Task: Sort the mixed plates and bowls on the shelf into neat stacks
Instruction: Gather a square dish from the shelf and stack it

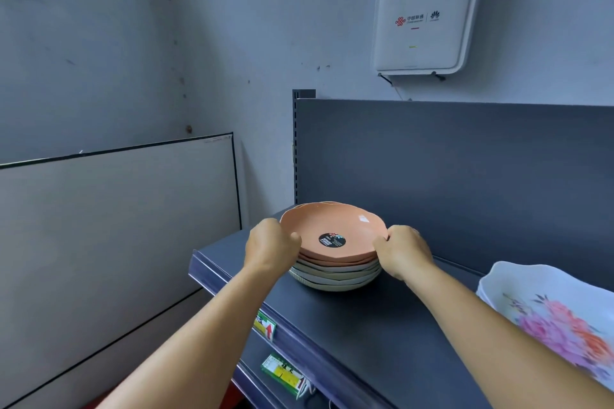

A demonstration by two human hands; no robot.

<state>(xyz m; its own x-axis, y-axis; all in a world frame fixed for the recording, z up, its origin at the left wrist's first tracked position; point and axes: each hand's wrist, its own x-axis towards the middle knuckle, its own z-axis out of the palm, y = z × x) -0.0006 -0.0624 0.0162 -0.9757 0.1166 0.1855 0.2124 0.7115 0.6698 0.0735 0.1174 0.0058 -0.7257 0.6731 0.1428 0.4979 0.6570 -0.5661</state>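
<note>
A stack of shallow bowls stands on the dark grey shelf, near its left end. The top bowl is orange with a round black sticker inside; cream and pale ones lie beneath it. My left hand grips the left rim of the upper orange bowls, thumb over the edge. On the opposite rim my right hand holds the same bowls. A white plate with a pink flower print lies at the shelf's right end, cut off by the frame edge.
The shelf's dark back panel rises behind the stack. A white wall box hangs above it. Price labels sit on the shelf's front edge, with a lower shelf below. A pale panel stands to the left.
</note>
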